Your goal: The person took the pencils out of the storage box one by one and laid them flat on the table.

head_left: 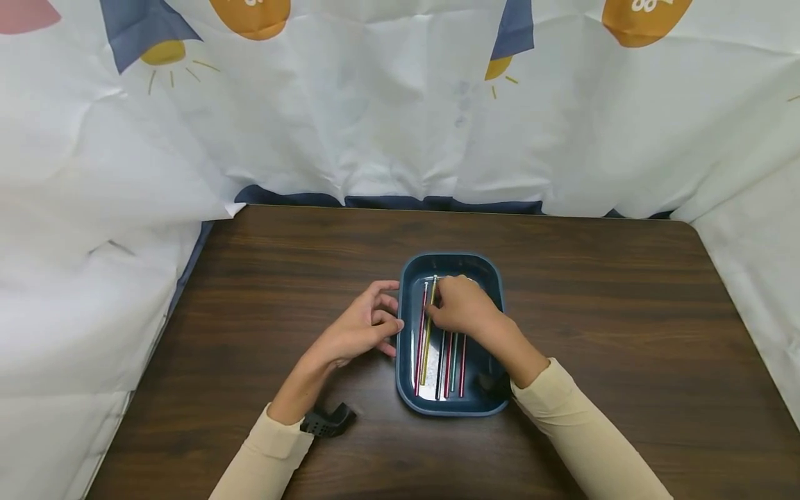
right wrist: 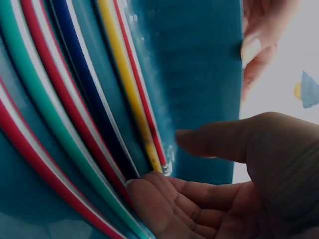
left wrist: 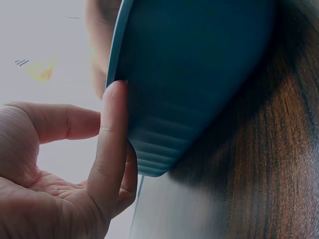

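A dark blue tray (head_left: 451, 410) holds several slim glossy sticks that look like pencils, lying lengthwise side by side. A red one (head_left: 419, 361) and a yellow one (head_left: 427, 340) lie leftmost; dark blue (right wrist: 76, 50), green (right wrist: 22, 59) and more red ones lie beside them. My right hand (head_left: 465, 305) reaches into the tray over their far ends. In the right wrist view its fingertips (right wrist: 149, 201) touch the sticks' ends, while the thumb stays apart from them. My left hand (head_left: 362, 323) rests relaxed fingers and thumb against the tray's left rim.
The tray stands on a dark wooden table (head_left: 625, 312). A white printed curtain (head_left: 387, 118) hangs behind the table and along its sides. A black band (head_left: 328, 420) is strapped to the left wrist.
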